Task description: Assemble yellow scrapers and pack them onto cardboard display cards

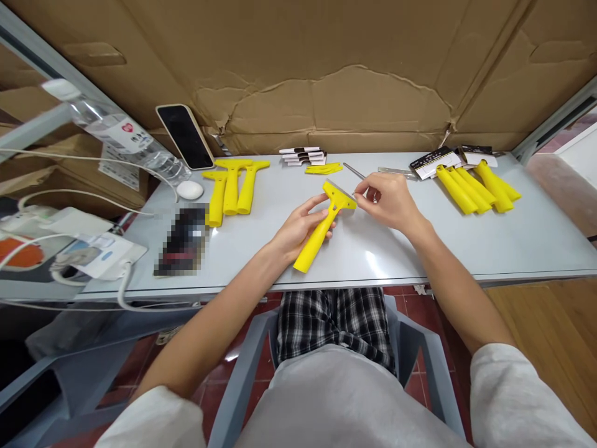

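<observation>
A yellow scraper [318, 239] lies across my left hand [301, 229], which is closed around it below the head. Its wide head points away from me, with a thin metal strip along the front edge. My right hand [389, 198] is closed in a pinch beside the right end of that head. A slim grey rod [353, 170] sticks out of the right hand toward the back left; its kind is unclear. Fingers hide what the fingertips do at the scraper's corner. Several yellow scrapers [231, 190] rest at the left of the table.
Black-and-white cards [433, 163] and yellow handles [466, 186] lie at the right. Small boxes [302, 155] and yellow strips [323, 168] sit at the back. A phone [184, 134], water bottle [125, 134], blurred dark object [181, 241] and white cables [124, 286] occupy the left.
</observation>
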{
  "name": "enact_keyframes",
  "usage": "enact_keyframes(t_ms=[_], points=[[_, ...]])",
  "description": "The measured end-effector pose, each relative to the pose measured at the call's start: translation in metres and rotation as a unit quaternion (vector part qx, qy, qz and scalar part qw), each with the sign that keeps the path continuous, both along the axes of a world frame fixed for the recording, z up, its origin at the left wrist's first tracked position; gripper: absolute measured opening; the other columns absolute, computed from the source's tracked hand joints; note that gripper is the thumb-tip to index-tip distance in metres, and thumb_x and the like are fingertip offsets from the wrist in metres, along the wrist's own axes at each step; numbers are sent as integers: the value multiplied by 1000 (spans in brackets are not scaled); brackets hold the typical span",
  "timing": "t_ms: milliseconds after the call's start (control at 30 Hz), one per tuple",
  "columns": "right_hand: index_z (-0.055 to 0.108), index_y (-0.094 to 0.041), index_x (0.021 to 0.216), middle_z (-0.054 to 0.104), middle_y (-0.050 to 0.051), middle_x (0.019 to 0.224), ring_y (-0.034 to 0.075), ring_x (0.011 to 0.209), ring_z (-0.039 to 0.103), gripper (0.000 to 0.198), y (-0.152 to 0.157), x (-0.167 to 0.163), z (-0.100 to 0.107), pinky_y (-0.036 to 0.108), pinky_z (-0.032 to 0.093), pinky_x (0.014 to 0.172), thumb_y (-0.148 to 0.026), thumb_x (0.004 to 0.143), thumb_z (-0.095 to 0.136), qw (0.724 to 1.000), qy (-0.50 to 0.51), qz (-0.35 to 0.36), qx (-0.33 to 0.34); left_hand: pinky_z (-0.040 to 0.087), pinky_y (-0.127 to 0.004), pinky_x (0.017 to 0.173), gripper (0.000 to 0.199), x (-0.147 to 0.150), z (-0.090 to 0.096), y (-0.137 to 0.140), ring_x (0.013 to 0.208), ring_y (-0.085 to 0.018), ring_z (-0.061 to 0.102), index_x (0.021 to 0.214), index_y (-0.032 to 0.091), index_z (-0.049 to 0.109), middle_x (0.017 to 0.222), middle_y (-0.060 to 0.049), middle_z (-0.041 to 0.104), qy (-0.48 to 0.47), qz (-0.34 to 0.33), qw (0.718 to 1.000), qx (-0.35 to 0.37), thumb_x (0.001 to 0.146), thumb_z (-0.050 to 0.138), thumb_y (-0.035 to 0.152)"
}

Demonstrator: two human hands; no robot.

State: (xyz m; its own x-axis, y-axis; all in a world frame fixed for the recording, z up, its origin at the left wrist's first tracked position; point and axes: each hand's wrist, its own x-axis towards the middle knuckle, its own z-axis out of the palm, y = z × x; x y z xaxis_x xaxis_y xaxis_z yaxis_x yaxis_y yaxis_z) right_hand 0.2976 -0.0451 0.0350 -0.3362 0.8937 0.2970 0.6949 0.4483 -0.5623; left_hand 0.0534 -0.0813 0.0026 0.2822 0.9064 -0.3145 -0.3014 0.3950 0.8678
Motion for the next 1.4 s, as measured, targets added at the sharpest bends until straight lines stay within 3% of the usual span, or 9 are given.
enact_keyframes(t_ms=[233, 433, 600, 933, 1233, 1400], points=[[82, -14, 113, 75, 6, 119, 2, 88, 55, 40, -6, -21, -12, 20, 36, 86, -35, 112, 48, 997, -55, 10, 47, 64, -23, 68, 65, 10, -5, -16, 85, -15, 78, 161, 30, 58, 124, -8, 81, -95, 26, 994, -52, 102, 77, 14], [83, -13, 103, 74, 6, 108, 2, 87, 50, 45, -4, -28, -26, 23, 21, 77, -34, 115, 44, 983, -91, 15, 158, 64, -24, 64, 53, 16, -5, -21, 82, -18, 80, 148, 24, 65, 109, -6, 79, -139, 21, 988, -66, 100, 79, 9], [83, -13, 101, 74, 6, 107, 2, 86, 47, 44, -5, -29, -29, 24, 16, 76, -31, 115, 45, 974, -123, 7, 191, 63, -23, 63, 54, 15, -5, -21, 84, -18, 80, 148, 25, 65, 111, -6, 80, -149, 21, 986, -70, 99, 80, 8], [84, -15, 109, 75, 5, 112, 2, 89, 51, 36, -6, -26, -31, 23, 20, 76, -29, 113, 51, 965, -143, 37, 219, 59, -22, 58, 41, 18, -2, -22, 77, -16, 77, 135, 23, 66, 107, -6, 79, -162, 34, 983, -76, 99, 76, 6], [82, -12, 102, 74, 5, 105, 1, 79, 43, 44, -9, -36, -36, 26, 12, 73, -30, 115, 44, 973, -120, -2, 198, 57, -21, 57, 41, 18, -6, -22, 77, -17, 77, 130, 23, 66, 99, -4, 77, -168, 27, 983, -65, 95, 78, 5], [81, -12, 104, 75, 6, 106, 0, 82, 53, 44, -5, -32, -36, 21, 26, 73, -37, 116, 47, 984, -44, 20, 169, 58, -21, 57, 39, 18, -4, -22, 76, -16, 77, 131, 23, 67, 103, -5, 77, -157, 21, 985, -66, 97, 75, 6]])
